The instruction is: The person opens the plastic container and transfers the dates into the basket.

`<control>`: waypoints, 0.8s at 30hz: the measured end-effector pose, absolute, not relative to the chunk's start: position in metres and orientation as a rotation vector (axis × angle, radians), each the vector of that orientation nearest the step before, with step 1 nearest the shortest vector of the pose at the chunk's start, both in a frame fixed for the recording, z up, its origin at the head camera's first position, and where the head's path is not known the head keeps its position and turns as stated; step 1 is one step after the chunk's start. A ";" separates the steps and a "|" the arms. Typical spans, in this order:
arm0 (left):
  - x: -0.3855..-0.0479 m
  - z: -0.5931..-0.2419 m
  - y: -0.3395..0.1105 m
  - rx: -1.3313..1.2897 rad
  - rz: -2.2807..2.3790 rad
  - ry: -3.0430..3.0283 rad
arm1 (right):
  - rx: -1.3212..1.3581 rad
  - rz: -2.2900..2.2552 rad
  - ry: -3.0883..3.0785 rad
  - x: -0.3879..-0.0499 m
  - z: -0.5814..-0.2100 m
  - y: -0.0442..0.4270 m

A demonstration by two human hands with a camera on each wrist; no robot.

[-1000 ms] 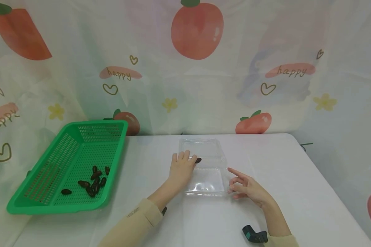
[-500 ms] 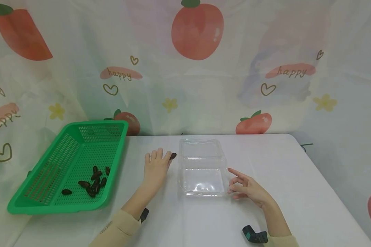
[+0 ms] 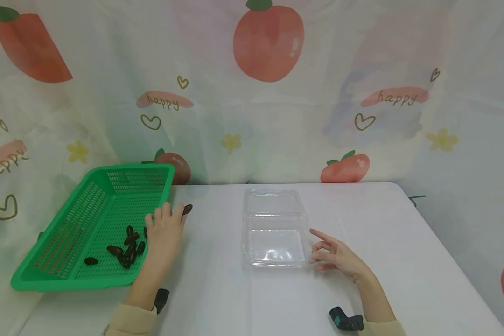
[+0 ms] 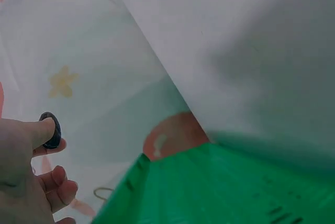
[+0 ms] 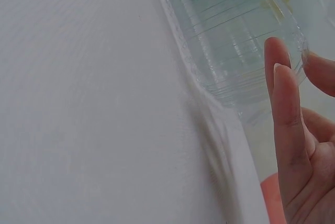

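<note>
My left hand (image 3: 165, 233) pinches a dark brown, oval, date-like fruit (image 3: 187, 209) between thumb and finger, over the right rim of the green basket (image 3: 151, 275). In the left wrist view, this dark fruit (image 4: 51, 131) shows at the thumb tip, while the other fingers curl loosely. Several similar fruits (image 3: 114, 250) lie in the basket's near part. A clear plastic clamshell container (image 3: 276, 245) lies unfolded on the table. Its right rim is held by my right hand (image 3: 336, 256), the index finger extended; in the right wrist view, fingertips meet the container's edge (image 5: 235, 85).
The white table (image 3: 218, 298) reaches back to a patterned cloth backdrop (image 3: 294, 140) with printed fruit and hearts. A black wrist device (image 3: 346, 319) sits by the right sleeve; another dark device (image 3: 161, 300) is at the left wrist.
My left hand has moved left, from over the clear container to the basket's right rim, still pinching the dark fruit. The right hand and the container have stayed in place.
</note>
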State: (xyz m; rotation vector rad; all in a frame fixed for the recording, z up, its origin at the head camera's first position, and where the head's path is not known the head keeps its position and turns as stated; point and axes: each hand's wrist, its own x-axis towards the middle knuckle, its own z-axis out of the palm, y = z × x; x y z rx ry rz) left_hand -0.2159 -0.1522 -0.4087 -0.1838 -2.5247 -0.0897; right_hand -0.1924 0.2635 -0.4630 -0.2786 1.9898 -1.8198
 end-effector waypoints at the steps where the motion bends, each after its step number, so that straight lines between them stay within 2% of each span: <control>1: -0.215 -0.408 -0.159 -0.175 -0.086 -2.504 | -0.280 -1.820 1.989 -0.192 -0.463 0.264; 16: -0.202 -0.409 -0.249 0.063 -0.220 -2.694 | -0.282 -1.812 2.001 -0.193 -0.464 0.264; 24: -0.194 -0.410 -0.281 0.176 -0.299 -2.857 | -0.271 -1.811 2.000 -0.193 -0.464 0.264</control>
